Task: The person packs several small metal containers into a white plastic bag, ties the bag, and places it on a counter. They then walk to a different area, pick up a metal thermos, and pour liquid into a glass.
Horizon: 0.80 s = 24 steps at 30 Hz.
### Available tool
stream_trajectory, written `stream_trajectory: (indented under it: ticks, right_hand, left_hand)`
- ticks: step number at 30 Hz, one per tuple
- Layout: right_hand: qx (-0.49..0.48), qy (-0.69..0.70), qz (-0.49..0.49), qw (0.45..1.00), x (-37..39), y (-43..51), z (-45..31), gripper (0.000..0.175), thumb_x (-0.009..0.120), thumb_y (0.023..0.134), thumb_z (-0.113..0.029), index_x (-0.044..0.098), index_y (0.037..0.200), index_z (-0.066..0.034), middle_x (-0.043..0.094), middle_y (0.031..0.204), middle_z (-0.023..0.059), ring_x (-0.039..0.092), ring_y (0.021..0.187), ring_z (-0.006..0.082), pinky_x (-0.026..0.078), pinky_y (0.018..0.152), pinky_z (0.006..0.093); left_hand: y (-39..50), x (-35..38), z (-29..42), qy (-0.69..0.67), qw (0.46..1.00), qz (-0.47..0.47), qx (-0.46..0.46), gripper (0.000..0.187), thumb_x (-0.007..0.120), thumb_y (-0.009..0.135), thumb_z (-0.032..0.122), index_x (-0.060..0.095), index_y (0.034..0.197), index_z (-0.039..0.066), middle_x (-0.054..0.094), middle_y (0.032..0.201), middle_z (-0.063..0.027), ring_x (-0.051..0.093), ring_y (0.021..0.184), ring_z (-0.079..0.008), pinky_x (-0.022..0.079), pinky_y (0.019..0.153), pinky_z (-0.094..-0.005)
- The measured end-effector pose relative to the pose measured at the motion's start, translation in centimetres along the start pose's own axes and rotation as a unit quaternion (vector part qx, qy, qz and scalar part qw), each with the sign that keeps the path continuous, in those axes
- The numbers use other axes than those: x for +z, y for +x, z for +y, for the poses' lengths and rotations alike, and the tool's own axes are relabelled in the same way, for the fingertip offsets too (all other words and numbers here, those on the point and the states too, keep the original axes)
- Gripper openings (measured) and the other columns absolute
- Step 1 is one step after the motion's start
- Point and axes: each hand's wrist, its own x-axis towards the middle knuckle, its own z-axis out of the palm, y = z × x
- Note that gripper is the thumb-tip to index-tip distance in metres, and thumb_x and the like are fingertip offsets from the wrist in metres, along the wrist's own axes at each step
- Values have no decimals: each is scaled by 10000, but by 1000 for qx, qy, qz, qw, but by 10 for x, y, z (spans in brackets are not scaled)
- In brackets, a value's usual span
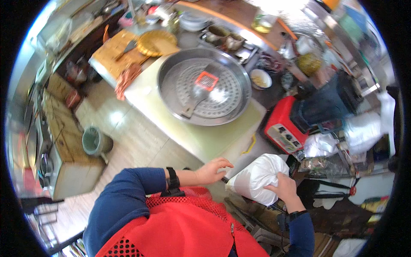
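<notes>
My right hand grips the gathered top of a full white plastic bag at the counter's near right edge. My left hand is a little left of the bag, fingers apart and holding nothing. Beyond both hands, a large round metal basin rests on a pale cutting board. In it lie a perforated metal disc and a grater with an orange-red frame. The bag's contents are hidden.
A red-based blender stands right of the board, near a small white bowl. At the upper left are a wooden board, a brown cloth and a yellow round tray. A bin stands on the floor at left.
</notes>
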Motion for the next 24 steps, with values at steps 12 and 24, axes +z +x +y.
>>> stream_trajectory:
  ticks: [12,24]
  right_hand:
    - [32,154,-77,985,-14,-5,-29,473,716,752,-384,590,878,53,608,781,273,610,735,402,477,654,404]
    - [114,421,-93,895,-12,-52,-125,295,650,838,-205,609,963,59,620,845,49,540,764,118,436,715,273]
  left_hand:
    - [-213,-115,-109,7,925,296,-237,268,509,865,33,621,1106,63,657,966,-49,614,875,-135,486,764,-273]
    - [-429,-64,-107,37,750,417,-512,293,540,806,156,648,1068,80,674,984,-122,646,915,-243,509,812,-347]
